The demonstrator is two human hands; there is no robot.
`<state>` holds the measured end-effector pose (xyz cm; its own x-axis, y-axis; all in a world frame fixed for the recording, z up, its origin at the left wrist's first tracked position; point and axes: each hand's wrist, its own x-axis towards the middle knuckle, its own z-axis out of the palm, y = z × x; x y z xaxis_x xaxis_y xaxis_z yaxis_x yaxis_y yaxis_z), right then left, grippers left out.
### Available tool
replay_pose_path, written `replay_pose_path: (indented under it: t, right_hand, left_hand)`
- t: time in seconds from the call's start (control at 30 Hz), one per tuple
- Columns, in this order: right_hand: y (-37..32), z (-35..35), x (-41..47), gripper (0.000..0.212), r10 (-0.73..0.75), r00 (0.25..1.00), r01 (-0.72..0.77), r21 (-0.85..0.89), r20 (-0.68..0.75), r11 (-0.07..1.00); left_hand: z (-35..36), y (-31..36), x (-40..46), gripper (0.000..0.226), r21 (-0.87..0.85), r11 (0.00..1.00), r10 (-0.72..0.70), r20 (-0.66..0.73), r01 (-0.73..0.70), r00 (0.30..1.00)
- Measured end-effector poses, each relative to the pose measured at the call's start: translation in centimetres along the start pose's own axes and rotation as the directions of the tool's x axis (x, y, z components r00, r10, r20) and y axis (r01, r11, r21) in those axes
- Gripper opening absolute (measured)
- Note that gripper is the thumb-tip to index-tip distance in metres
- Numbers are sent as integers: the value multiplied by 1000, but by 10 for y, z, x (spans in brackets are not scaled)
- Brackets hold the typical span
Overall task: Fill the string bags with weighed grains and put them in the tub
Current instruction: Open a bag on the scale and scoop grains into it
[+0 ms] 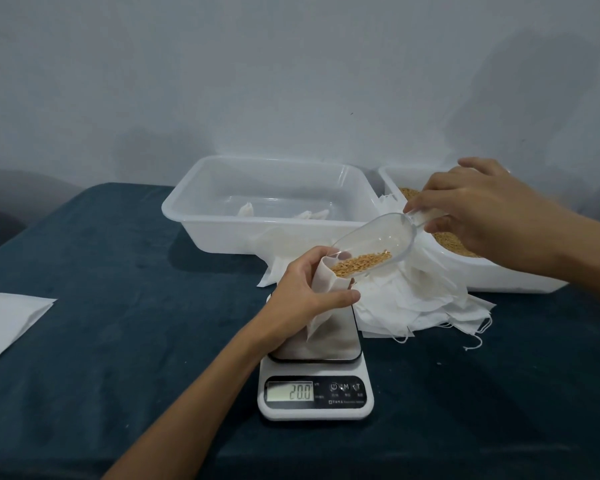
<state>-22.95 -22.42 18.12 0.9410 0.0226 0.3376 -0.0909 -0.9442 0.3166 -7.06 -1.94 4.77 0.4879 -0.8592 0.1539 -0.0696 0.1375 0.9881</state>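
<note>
From the head view, my left hand (303, 289) grips a small white string bag (321, 299) by its mouth, fingers and thumb curled round the upper part so the opening stays spread. The bag hangs over the platform of the scale (316, 379), whose display reads 20.0; I cannot tell whether the bag's bottom touches the platform. My right hand (482, 216) pinches the handle of a clear plastic scoop (371, 240), tilted so its lip sits at the bag's mouth, with a small heap of golden grains (361, 263) lying at the low end, right at the opening.

Behind the scale stands the clear tub (201, 206) with a few white bags inside. To its right a white bin (520, 282) holds the grain supply, and a loose pile of empty bags (413, 306) with trailing strings lies between bin and scale. A white sheet (7, 317) lies at the left edge of the dark bench (118, 271).

I judge the bag thin, limp and nearly weightless; it will collapse if I let the mouth go, so I should hold it at the rim and close it by its strings. The grains look dry and free-running, likely to spill with a quick tilt. The scoop seems stiff, light and smooth, best held by the handle.
</note>
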Motion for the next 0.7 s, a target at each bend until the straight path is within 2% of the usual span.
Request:
replay_pose_path:
  t: [0.7]
  right_hand:
    - [-1, -4, 1, 29, 30, 999, -30, 20, 26, 999]
  left_hand:
    - [1, 3, -1, 50, 1, 1000, -10, -8, 10, 1000]
